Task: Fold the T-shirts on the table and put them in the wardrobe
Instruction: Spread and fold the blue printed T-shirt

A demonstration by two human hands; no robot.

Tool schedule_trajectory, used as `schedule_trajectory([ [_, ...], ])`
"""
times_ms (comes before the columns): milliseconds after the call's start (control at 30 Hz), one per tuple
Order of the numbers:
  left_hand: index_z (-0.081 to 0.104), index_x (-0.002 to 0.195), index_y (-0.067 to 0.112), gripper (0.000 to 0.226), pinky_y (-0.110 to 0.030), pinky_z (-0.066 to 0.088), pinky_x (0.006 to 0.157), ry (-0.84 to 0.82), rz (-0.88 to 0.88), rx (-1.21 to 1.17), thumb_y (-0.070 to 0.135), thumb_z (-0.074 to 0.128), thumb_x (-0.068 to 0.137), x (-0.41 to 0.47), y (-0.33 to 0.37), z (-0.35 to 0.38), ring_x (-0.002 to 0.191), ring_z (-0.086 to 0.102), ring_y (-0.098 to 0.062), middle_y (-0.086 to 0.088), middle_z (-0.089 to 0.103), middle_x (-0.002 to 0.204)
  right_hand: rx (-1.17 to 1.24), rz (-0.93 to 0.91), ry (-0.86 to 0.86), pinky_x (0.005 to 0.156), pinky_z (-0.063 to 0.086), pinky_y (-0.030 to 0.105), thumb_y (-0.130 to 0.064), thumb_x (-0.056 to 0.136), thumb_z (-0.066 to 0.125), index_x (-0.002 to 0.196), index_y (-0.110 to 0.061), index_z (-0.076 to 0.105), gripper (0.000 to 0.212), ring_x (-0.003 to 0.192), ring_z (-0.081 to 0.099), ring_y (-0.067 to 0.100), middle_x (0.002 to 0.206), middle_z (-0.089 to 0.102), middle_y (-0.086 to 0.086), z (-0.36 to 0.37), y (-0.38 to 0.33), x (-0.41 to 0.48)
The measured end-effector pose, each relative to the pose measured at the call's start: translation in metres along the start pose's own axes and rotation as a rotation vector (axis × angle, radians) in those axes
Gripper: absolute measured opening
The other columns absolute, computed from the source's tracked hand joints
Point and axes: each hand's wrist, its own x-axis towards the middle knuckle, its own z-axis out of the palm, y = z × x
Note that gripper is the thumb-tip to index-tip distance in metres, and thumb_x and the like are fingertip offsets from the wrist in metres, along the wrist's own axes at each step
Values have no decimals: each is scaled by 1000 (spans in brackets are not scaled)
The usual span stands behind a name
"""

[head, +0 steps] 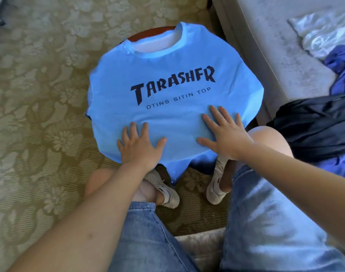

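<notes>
While left grip [140, 148] and right grip [227, 134] press flat, fingers spread, holding nothing, on the blue T-shirt [173, 55] covering the table [148, 33], smoothing likely precedes folding its sides inward.

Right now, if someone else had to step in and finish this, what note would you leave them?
Hands: left hand open, flat on the lower part of the light blue T-shirt; right hand open, flat beside it, fingers spread.
Shirt: print up, spread over the small round table, edges hanging over.
Done: shirt laid out; no fold made.
Left: fold it, take it to the wardrobe, not in view. A dark garment and a blue garment lie heaped at the right; whether T-shirts, cannot tell.
</notes>
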Motion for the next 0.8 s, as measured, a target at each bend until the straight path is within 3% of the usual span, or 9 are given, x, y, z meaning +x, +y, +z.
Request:
schedule_trajectory([
  [67,33,146,22,68,-48,21,114,107,4,-67,65,38,93,6,-1,-6,140,18,-32,-10,23,151,28,35,10,118,-3,58,-66,94,33,155,-26,6,78,149,-10,24,163,-11,1,-6,-4,3],
  [133,38,142,19,64,-46,27,108,174,-5,-118,60,43,94,19,-5,-15,134,25,-32,-9,29,145,39,45,13,118,-3,57,-62,96,32,155,-25,7,74,149,-10,25,162,-11,2,-15,-13,13],
  [300,14,154,23,78,-52,9,119,209,-63,-114,60,45,93,53,-25,-24,148,0,-30,-7,-2,161,-81,-95,-57,119,-3,57,-61,98,26,156,-26,1,72,148,-16,27,161,-19,3,-19,-47,40],
  [433,-3,156,27,78,-58,-9,116,201,-78,-4,67,24,95,76,-38,-22,148,-17,-29,-4,-20,161,-55,-66,-31,119,-4,56,-62,98,22,155,-27,-3,72,148,-18,26,161,-21,3,-33,-60,86],
  [633,0,156,31,77,-57,-8,118,169,-85,-54,71,17,92,93,-33,-13,149,-15,-26,-2,-14,163,16,-35,110,119,-7,53,-69,94,18,155,-30,2,75,149,-15,19,163,-11,0,-21,-80,136],
  [800,-7,155,32,83,-61,-8,115,63,-93,-12,77,13,88,94,-25,-20,148,-21,-27,0,-22,161,10,-19,122,119,-5,53,-72,91,16,155,-31,1,77,149,-13,18,163,-9,-2,-20,-71,140],
])
